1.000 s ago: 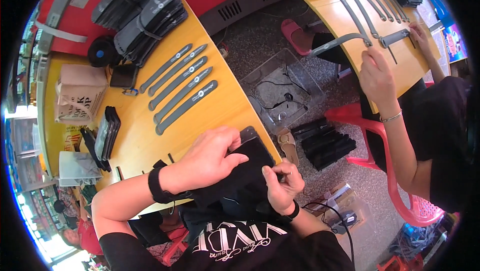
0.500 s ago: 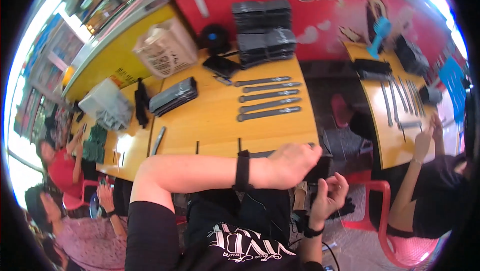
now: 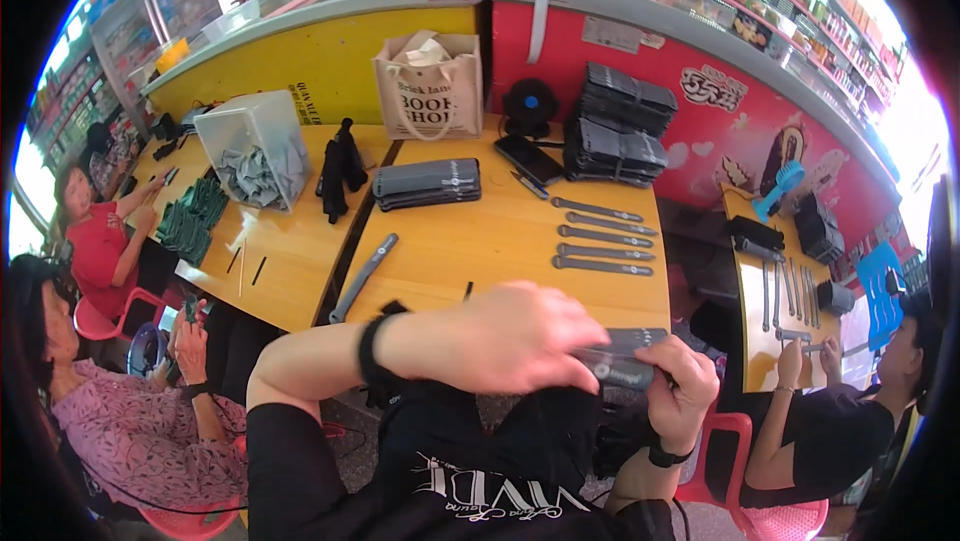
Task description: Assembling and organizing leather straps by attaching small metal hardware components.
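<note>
L side of tbl [image 3: 500,241]: 1 strap [image 3: 364,277] lying apart. Then a neat stack [image 3: 427,184] of dark pcs, prob. done. L hand [image 3: 510,338] grips the L end of a grey pc [image 3: 622,366] at the tbl's front edge, so that one's unfinished, I'd say. Behind it, 5 straps in a row [image 3: 603,239], spaced, not stacked; prob. left to do. Bundles [image 3: 620,126] at back, tied, prob. done. R hand [image 3: 683,386] pinches the pc's R end.
</note>
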Demonstrator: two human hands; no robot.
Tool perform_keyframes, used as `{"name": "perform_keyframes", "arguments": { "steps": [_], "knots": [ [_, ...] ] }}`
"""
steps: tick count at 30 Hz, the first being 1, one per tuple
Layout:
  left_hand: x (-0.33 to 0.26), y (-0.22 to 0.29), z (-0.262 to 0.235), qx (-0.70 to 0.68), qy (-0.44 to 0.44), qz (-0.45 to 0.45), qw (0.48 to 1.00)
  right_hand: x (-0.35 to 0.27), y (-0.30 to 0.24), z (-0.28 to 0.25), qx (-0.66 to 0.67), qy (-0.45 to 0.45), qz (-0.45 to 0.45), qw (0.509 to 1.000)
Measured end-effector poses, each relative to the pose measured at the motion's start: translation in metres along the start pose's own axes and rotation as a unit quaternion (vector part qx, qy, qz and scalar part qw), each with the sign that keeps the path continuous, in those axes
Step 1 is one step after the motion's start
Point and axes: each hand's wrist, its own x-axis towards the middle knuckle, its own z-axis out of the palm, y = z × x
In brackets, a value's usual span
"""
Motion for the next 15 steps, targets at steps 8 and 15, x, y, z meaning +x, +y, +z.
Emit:
{"name": "perform_keyframes", "arguments": {
  "steps": [8,15],
  "knots": [
    [-0.143,-0.016,-0.012,-0.675,0.181,-0.388,0.601,0.054,-0.005,0.041,0.057,0.01,-0.218,0.974],
    [-0.171,-0.022,-0.009,-0.624,0.337,-0.342,0.617,0.046,0.006,0.07,0.047,-0.057,-0.16,0.984]
  ]
}}
